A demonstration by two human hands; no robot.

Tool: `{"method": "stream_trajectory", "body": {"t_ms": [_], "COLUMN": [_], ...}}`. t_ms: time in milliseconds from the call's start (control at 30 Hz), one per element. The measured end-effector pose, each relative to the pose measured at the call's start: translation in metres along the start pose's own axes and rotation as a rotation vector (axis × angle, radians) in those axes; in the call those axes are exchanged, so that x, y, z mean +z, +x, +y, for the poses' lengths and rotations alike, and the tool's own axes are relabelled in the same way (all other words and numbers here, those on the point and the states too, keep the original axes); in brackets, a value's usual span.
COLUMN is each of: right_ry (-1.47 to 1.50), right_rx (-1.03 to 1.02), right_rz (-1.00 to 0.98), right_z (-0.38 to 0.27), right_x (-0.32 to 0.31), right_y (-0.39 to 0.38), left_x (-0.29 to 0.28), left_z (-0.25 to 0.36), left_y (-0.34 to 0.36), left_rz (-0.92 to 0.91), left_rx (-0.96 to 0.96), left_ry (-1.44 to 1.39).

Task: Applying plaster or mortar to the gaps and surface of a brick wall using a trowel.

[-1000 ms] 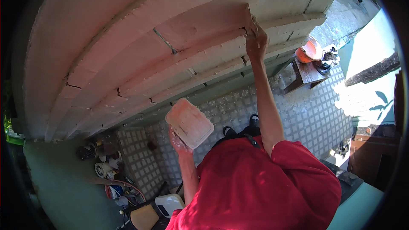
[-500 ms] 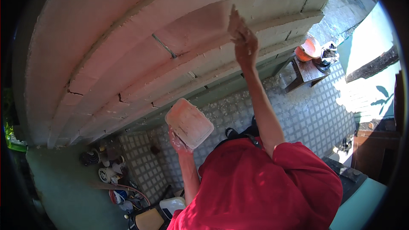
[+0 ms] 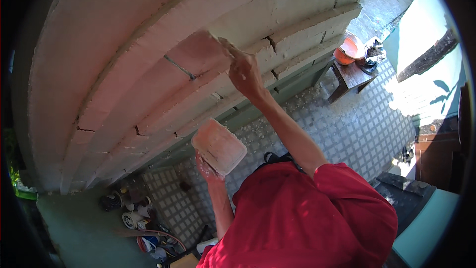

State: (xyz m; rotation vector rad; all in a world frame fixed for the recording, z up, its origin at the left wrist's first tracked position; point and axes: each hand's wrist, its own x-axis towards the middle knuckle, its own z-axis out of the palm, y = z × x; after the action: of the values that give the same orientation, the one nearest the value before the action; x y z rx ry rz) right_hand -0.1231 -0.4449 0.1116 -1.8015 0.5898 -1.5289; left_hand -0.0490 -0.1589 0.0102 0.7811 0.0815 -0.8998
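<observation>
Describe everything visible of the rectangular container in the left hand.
The rectangular container looks pale pinkish, with rounded corners and possibly plastic walls. The face toward the camera is unevenly smeared and streaked; whether it shows the inside or the underside is hard to tell. It sits slanted in view, raised above the tiled floor. The left hand grips its lower left side.

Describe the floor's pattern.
The floor has pale squares in a darker grey grid, best seen in the head view.
</observation>
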Motion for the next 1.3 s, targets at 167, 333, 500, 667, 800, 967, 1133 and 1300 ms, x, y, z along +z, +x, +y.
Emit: {"method": "stream_trajectory", "body": {"t_ms": [167,333,500,667,800,967,1133,1300], "right_ry": [0.119,0.007,-0.301,-0.121,-0.323,-0.366,-0.322,-0.477], "right_rx": [0.125,0.307,0.043,0.166,0.185,0.080,0.055,0.109], "right_rz": [0.459,0.390,0.320,0.300,0.353,0.381,0.227,0.422], "right_z": [0.071,0.132,0.016,0.049,0.090,0.032,0.021,0.049], "right_x": [-0.081,-0.101,-0.042,-0.072,-0.114,-0.075,-0.065,-0.112], "right_y": [0.027,0.039,0.042,0.038,0.064,0.062,0.048,0.076], "left_x": [-0.005,-0.012,-0.024,-0.017,0.004,-0.001,0.008,0.009], "left_z": [0.002,0.003,0.009,0.009,0.007,0.004,0.004,0.001], "left_y": [-0.002,-0.002,0.002,0.015,0.009,0.004,0.011,0.011], "left_rz": [0.019,0.000,-0.007,0.002,0.001,0.031,0.012,0.006], "left_rx": [0.006,0.020,0.045,0.056,0.024,-0.027,0.027,0.044], "left_ry": [0.014,-0.007,0.030,0.089,0.057,-0.046,0.091,0.086]}}
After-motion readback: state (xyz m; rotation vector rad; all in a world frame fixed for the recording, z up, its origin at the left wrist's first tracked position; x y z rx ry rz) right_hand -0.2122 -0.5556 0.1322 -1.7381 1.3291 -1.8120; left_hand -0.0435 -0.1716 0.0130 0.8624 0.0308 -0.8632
